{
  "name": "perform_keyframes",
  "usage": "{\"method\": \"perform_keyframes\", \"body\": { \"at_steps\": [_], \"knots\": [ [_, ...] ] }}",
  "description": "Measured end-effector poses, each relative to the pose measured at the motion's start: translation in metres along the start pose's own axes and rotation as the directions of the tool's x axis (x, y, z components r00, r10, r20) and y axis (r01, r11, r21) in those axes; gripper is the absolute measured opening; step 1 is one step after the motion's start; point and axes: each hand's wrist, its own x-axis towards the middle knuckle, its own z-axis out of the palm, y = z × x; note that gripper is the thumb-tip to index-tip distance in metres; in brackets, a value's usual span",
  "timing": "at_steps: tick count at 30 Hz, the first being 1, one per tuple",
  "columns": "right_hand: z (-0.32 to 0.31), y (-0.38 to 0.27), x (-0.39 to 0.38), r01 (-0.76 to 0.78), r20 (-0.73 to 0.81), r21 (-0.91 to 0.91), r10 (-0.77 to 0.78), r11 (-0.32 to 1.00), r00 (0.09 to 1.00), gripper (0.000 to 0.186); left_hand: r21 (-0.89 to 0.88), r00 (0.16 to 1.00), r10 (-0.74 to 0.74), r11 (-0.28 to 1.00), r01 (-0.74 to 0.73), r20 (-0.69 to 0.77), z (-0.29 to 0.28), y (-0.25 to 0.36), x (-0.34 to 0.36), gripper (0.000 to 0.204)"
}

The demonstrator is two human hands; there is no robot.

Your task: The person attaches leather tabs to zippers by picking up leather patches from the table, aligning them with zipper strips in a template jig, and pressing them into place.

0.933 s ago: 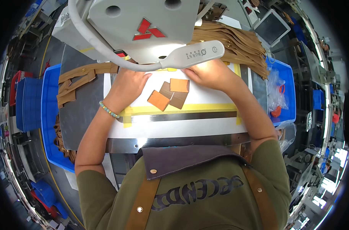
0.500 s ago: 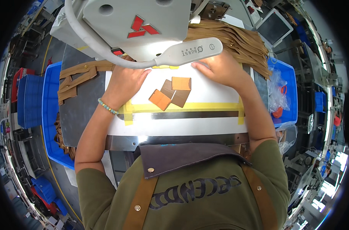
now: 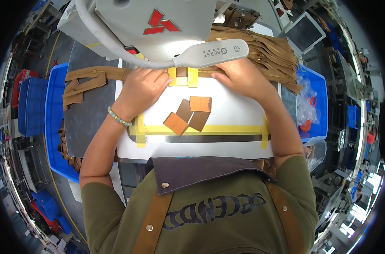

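A long brown zipper strip (image 3: 207, 71) runs sideways under the front of the sewing machine, between my two hands. My left hand (image 3: 144, 89), with curled fingers, holds it left of a yellow-taped frame (image 3: 193, 78); its fingertips are partly hidden. On the other side, my right hand (image 3: 245, 80) grips the strip, thumb at its near edge and fingers partly behind the grey lamp (image 3: 213, 53). A brown piece shows inside the yellow frame. Nearer to me, two orange patches (image 3: 200, 103) and two brown patches (image 3: 199, 121) lie overlapping on the white sheet (image 3: 235, 110).
The machine head (image 3: 137, 25) overhangs the work. A pile of brown zipper strips (image 3: 268, 55) lies at the back right. Blue bins (image 3: 53, 122) flank the table, the right one with clear plastic bags (image 3: 307, 99). A screen (image 3: 304, 31) stands far right.
The white sheet has slid toward me, carrying the patches and yellow frame with it. More of the frame and the zipper strip now shows below the lamp. Both hands keep nearly the same place.
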Motion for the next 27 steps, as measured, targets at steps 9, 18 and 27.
{"method": "perform_keyframes", "body": {
  "at_steps": [9, 18, 27],
  "knots": [
    [0.000, -0.018, 0.012, -0.229, 0.285, -0.020, 0.225, 0.973, 0.932, 0.024, 0.008, 1.000, -0.001, 1.000, 0.001, -0.022, 0.004, -0.002, -0.004, 0.015],
    [-0.010, -0.032, 0.003, -0.088, 0.210, 0.057, 0.074, 0.995, 0.975, 0.020, 0.015, 0.998, 0.011, 1.000, -0.010, -0.067, 0.004, 0.002, -0.001, 0.024],
    [-0.041, -0.108, -0.015, 0.309, 0.181, 0.170, -0.338, 0.936, 0.923, 0.016, 0.003, 0.957, 0.219, 0.975, -0.222, -0.193, -0.010, 0.022, 0.007, 0.043]
  ]
}}
